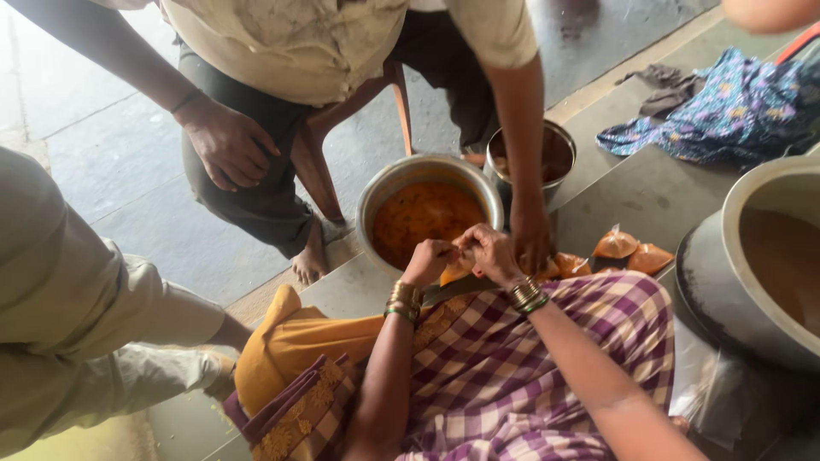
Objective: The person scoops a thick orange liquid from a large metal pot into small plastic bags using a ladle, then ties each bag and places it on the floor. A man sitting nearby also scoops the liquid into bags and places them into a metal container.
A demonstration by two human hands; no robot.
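Stone ledge (632,196) over a grey tiled floor, food pots set out. Left hand (427,260) and right hand (489,252) both pinch the top of a small orange pouch (454,273), held over the checked lap just beside the steel pot (376,196) of orange curry. Pouch looks soft, liquid-filled, light, likely slippery; safest hold is the twisted neck, not the belly. Another person's hand (531,243) touches finished pouches (632,249) nearby.

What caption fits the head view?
Left hand and right hand pinch a small orange pouch beside a curry pot.
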